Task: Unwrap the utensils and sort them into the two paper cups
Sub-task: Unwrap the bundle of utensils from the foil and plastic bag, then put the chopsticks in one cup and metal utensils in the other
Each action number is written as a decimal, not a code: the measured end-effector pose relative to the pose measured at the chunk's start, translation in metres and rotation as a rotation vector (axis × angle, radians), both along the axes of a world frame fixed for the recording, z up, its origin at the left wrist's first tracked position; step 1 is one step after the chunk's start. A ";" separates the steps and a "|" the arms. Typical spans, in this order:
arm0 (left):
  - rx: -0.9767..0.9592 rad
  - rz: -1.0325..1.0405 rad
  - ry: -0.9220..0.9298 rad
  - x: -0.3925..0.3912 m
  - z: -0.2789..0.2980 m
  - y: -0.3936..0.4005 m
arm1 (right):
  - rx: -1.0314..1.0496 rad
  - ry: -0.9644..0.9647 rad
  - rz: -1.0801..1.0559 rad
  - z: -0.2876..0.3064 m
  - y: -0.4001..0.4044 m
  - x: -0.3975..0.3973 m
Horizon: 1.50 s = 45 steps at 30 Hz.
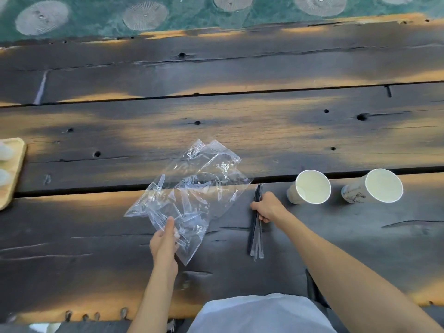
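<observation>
Right hand [266, 207] clamped round a bundle of thin dark chopstick-like utensils [255, 222], gripped above mid-length; long axis runs near-to-far on the dark plank table [336, 131], more of the length trailing toward the person than poking out past the fist; left hand [165, 241] pinches the crumpled clear plastic wrapper [189, 191], well left of the bundle, looks emptied; two white paper cups [310, 187] [374, 186] stand open just right of the right-hand grip, nearer cup close by; both seem empty; likely next: lift and tip the bundle upright, carry rightward; right hand far nearer.
</observation>
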State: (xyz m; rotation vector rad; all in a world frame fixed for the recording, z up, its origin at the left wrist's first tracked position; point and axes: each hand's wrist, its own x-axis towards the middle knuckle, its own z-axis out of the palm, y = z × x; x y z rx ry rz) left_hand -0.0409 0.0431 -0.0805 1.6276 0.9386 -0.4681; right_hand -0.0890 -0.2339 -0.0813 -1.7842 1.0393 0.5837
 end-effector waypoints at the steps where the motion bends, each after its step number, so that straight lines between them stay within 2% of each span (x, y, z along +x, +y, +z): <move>1: 0.002 -0.002 0.006 0.000 -0.001 0.001 | -0.037 0.011 0.023 -0.004 0.001 0.001; 7: 0.023 0.000 -0.004 -0.002 -0.006 0.001 | -0.107 -0.022 0.056 -0.017 0.006 -0.007; 12: 0.127 -0.043 -0.040 -0.005 0.003 -0.001 | -0.082 -0.095 -0.106 -0.019 0.003 -0.026; 14: 0.282 -0.084 -0.145 -0.006 0.017 -0.005 | -0.065 -0.108 -0.186 -0.020 0.000 -0.037; 17: 0.613 -0.295 -0.454 -0.010 0.040 -0.017 | -0.047 -0.129 -0.276 -0.021 -0.001 -0.056; 18: 0.656 -0.385 -0.548 -0.012 0.044 -0.025 | -0.039 -0.141 -0.300 -0.021 0.000 -0.062; 20: 0.549 -0.563 -0.639 -0.016 0.051 -0.046 | -0.026 -0.157 -0.329 -0.021 0.003 -0.071; 22: 0.371 -0.749 -0.602 -0.021 0.049 -0.070 | -0.016 -0.166 -0.337 -0.020 0.007 -0.078; 24: 0.295 -0.942 -0.480 -0.025 0.036 -0.089 | -0.003 -0.178 -0.340 -0.018 0.010 -0.082; 27: 0.368 -1.123 -0.324 -0.027 0.005 -0.102 | 0.009 -0.176 -0.332 -0.016 0.015 -0.085; 31: 0.522 -1.098 -0.303 -0.018 -0.015 -0.094 | 0.019 -0.134 -0.286 -0.016 0.019 -0.088; 34: 0.526 -0.996 -0.320 -0.004 -0.020 -0.086 | 0.018 -0.111 -0.272 -0.019 0.019 -0.089; 39: 0.561 -0.900 -0.225 0.006 -0.024 -0.084 | 0.018 -0.107 -0.262 -0.022 0.017 -0.084; 45: 0.581 -1.000 -0.131 -0.005 -0.017 -0.112 | 0.008 -0.114 -0.222 -0.021 0.017 -0.072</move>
